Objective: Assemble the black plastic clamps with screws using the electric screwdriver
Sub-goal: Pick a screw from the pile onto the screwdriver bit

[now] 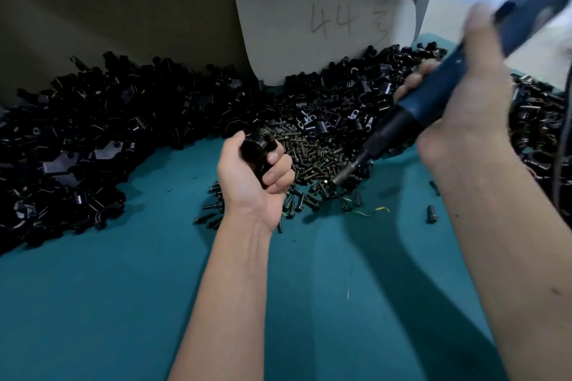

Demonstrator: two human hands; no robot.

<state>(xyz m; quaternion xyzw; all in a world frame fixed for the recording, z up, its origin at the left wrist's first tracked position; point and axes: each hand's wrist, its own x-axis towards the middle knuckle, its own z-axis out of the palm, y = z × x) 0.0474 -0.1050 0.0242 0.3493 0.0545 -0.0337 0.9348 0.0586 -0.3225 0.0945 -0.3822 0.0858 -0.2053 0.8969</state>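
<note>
My left hand [252, 176] grips a black plastic clamp [255, 150] with curled fingers, just left of the heap of dark screws [318, 155] on the teal table [123, 303]. My right hand [464, 108] holds the blue electric screwdriver [430, 105] slanted down to the left. Its metal bit [346, 172] reaches into the right side of the screw heap. The upper body of the tool is blurred.
Large piles of black clamp parts lie along the back: one at the left [93, 139], one behind the screws [340, 96] and one at the far right [538, 120]. A white card marked 44 [325, 15] leans on a brown wall. Stray screws [431, 214] dot the table.
</note>
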